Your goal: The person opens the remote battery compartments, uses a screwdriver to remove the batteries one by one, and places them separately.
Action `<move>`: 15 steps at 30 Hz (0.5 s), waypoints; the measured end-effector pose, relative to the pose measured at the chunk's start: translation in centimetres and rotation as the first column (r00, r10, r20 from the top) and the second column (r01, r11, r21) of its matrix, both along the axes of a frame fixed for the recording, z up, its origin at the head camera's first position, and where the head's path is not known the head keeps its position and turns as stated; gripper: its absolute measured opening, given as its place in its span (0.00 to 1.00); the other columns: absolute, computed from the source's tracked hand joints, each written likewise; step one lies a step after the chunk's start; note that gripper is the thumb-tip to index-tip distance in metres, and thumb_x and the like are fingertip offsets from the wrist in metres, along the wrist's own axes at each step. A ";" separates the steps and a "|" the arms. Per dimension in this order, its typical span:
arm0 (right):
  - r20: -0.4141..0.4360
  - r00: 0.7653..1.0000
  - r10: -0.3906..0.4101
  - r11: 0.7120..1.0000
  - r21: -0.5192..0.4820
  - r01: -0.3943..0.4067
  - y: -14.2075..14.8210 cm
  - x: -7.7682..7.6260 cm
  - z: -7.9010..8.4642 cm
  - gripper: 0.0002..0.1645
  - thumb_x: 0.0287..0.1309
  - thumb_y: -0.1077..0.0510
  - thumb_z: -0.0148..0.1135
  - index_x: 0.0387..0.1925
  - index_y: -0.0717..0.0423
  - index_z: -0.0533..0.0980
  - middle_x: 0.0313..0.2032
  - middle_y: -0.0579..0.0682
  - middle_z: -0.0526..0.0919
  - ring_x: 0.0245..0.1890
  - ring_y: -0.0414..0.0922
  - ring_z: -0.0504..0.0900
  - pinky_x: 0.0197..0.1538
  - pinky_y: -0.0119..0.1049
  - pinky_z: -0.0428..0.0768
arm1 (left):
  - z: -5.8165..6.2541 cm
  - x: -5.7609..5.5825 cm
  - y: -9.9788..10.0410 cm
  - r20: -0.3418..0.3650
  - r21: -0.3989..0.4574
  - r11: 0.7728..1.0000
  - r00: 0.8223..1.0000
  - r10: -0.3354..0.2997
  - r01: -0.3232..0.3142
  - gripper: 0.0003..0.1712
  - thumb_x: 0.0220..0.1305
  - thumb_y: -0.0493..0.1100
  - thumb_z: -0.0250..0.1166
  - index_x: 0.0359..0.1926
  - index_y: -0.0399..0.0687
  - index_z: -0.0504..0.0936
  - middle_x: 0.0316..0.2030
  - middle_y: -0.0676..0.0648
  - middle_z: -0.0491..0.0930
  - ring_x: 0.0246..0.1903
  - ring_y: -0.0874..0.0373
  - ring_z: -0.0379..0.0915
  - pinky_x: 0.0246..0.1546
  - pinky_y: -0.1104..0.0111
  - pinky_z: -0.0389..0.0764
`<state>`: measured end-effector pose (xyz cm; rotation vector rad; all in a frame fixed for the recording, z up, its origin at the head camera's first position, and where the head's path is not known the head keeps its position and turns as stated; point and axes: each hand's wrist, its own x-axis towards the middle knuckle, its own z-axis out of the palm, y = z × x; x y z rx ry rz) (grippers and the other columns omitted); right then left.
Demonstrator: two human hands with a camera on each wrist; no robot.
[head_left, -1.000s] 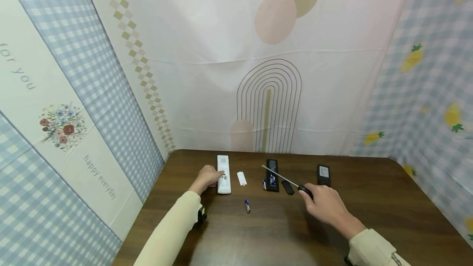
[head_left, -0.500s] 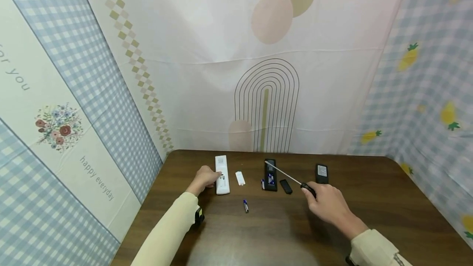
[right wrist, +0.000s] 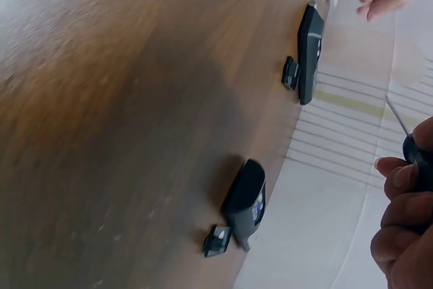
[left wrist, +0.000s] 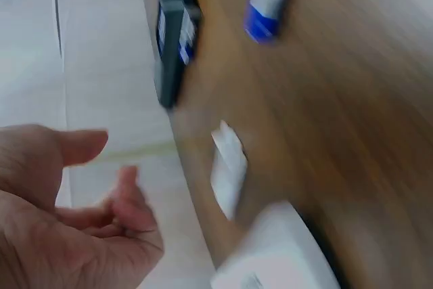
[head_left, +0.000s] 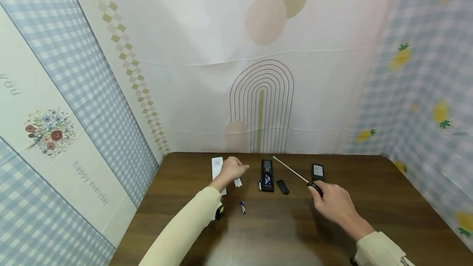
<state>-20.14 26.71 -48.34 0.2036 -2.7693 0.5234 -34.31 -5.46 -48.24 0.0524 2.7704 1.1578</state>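
Observation:
My left hand (head_left: 233, 168) is lifted over the white remote control (head_left: 217, 166) and its white battery cover (head_left: 238, 182), partly hiding both. In the left wrist view its thumb and forefinger stand apart with nothing between them. My right hand (head_left: 334, 202) grips the black handle of a screwdriver (head_left: 292, 170), whose long metal shaft points up and to the left. Left of that shaft lies a black remote control (head_left: 267, 175), its battery compartment uncovered and batteries showing inside. A loose battery (head_left: 259, 185) lies against its left side, and a black battery cover (head_left: 282, 186) at its right.
Another blue-and-silver battery (head_left: 242, 207) lies nearer the front of the brown table (head_left: 266, 233). A smaller black remote (head_left: 318, 171) sits beyond my right hand, with a small black piece (right wrist: 217, 240) beside it in the right wrist view. A patterned cloth (head_left: 192, 93) hangs behind the table.
My left hand has let go of the white remote and risen to the right, above the white cover. My right hand with the screwdriver has shifted slightly right. The head view has turned a little.

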 end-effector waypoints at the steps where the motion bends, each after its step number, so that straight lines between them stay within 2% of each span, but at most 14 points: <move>1: 0.002 1.000 -0.008 1.000 0.000 0.008 0.2 0.1 0.0 0.13 0.76 0.49 0.62 0.44 0.54 0.85 0.24 0.43 0.85 0.26 0.43 0.83 0.30 0.49 0.81 | -0.1 -0.3 1.0 0.039 -0.018 1.000 0.999 -0.023 0.023 0.23 0.71 0.53 0.72 0.23 0.46 0.78 0.24 0.50 0.76 0.25 0.57 0.71 0.35 0.60 0.85; 2: 0.002 1.000 -0.015 1.000 -0.003 0.015 0.4 0.2 -0.1 0.13 0.76 0.49 0.62 0.44 0.54 0.85 0.25 0.44 0.85 0.26 0.44 0.83 0.31 0.50 0.81 | -0.4 -0.7 1.9 0.069 -0.040 0.998 0.997 -0.042 0.045 0.25 0.70 0.55 0.72 0.22 0.46 0.76 0.24 0.50 0.74 0.25 0.56 0.70 0.34 0.60 0.84; 3: 0.003 1.000 -0.023 1.000 -0.006 0.023 0.5 0.3 -0.1 0.13 0.75 0.49 0.62 0.45 0.55 0.85 0.25 0.44 0.85 0.26 0.44 0.83 0.30 0.49 0.80 | -1.4 -1.6 2.8 0.088 -0.069 0.995 0.994 -0.060 0.066 0.27 0.70 0.57 0.72 0.21 0.48 0.74 0.22 0.50 0.72 0.24 0.56 0.68 0.31 0.61 0.82; 4: 0.006 1.000 -0.030 1.000 -0.007 0.030 0.7 0.4 -0.1 0.14 0.75 0.49 0.62 0.46 0.55 0.85 0.25 0.44 0.85 0.25 0.43 0.82 0.30 0.49 0.80 | -2.4 -2.4 3.5 0.087 -0.090 0.992 0.993 -0.082 0.090 0.27 0.68 0.59 0.73 0.21 0.50 0.73 0.23 0.51 0.70 0.24 0.55 0.68 0.29 0.60 0.80; 5: 0.008 0.999 -0.036 0.999 -0.007 0.036 0.9 0.5 -0.2 0.14 0.75 0.49 0.62 0.46 0.56 0.85 0.24 0.44 0.85 0.25 0.43 0.81 0.29 0.48 0.79 | -4.0 -3.4 4.2 0.075 -0.114 0.987 0.992 -0.106 0.114 0.29 0.66 0.62 0.74 0.21 0.52 0.71 0.22 0.52 0.69 0.24 0.56 0.67 0.27 0.61 0.77; 6: 0.012 0.999 -0.040 0.999 -0.007 0.040 1.1 0.5 -0.2 0.14 0.76 0.49 0.62 0.46 0.56 0.85 0.24 0.44 0.84 0.24 0.42 0.80 0.29 0.47 0.78 | -4.5 -3.8 4.9 0.085 -0.138 0.981 0.989 -0.124 0.135 0.30 0.66 0.63 0.74 0.21 0.52 0.69 0.22 0.51 0.66 0.24 0.54 0.66 0.27 0.62 0.75; 8: 0.019 0.999 -0.045 0.999 -0.005 0.045 1.3 0.6 -0.4 0.15 0.76 0.49 0.62 0.48 0.57 0.85 0.24 0.45 0.84 0.24 0.42 0.79 0.28 0.45 0.77 | -5.0 -4.0 6.0 0.074 -0.170 0.973 0.986 -0.148 0.159 0.29 0.65 0.63 0.74 0.23 0.52 0.71 0.25 0.50 0.69 0.26 0.53 0.69 0.28 0.61 0.76; 9: 0.024 0.999 -0.045 0.999 -0.004 0.045 1.5 0.7 -0.5 0.16 0.76 0.49 0.62 0.48 0.57 0.85 0.24 0.45 0.85 0.24 0.41 0.79 0.28 0.45 0.77 | -4.9 -3.8 6.3 0.071 -0.180 0.969 0.985 -0.157 0.168 0.28 0.65 0.63 0.74 0.23 0.51 0.72 0.25 0.49 0.71 0.27 0.53 0.70 0.28 0.61 0.76; 10: 0.027 0.999 -0.044 0.999 -0.002 0.044 1.5 0.6 -0.5 0.17 0.76 0.48 0.62 0.49 0.57 0.85 0.25 0.45 0.85 0.24 0.41 0.79 0.28 0.45 0.77 | -4.2 -3.2 6.5 0.071 -0.179 0.968 0.984 -0.163 0.173 0.28 0.65 0.63 0.74 0.24 0.49 0.75 0.26 0.48 0.73 0.27 0.53 0.71 0.30 0.60 0.78; 12: 0.031 0.999 -0.042 0.999 -0.003 0.042 1.4 0.6 -0.6 0.17 0.76 0.48 0.62 0.50 0.57 0.85 0.25 0.46 0.86 0.24 0.41 0.79 0.28 0.46 0.77 | -2.0 -1.6 6.9 0.097 -0.186 0.967 0.983 -0.158 0.174 0.24 0.67 0.59 0.74 0.29 0.44 0.80 0.30 0.45 0.79 0.30 0.51 0.75 0.34 0.57 0.82; 14: 0.028 0.999 -0.041 0.999 -0.003 0.041 1.4 0.5 -0.7 0.17 0.76 0.48 0.62 0.49 0.57 0.85 0.25 0.45 0.86 0.24 0.41 0.79 0.29 0.46 0.78 | -1.5 -1.1 7.3 0.078 -0.202 0.964 0.984 -0.161 0.173 0.24 0.69 0.59 0.73 0.33 0.42 0.84 0.33 0.44 0.83 0.31 0.51 0.78 0.36 0.57 0.84; 15: 0.028 0.999 -0.041 0.999 -0.004 0.041 1.4 0.5 -0.7 0.17 0.76 0.48 0.62 0.50 0.58 0.85 0.25 0.45 0.85 0.24 0.41 0.80 0.29 0.46 0.78 | -1.6 -1.3 7.6 0.073 -0.207 0.963 0.985 -0.159 0.171 0.23 0.69 0.59 0.73 0.32 0.42 0.84 0.32 0.44 0.83 0.30 0.52 0.78 0.36 0.57 0.84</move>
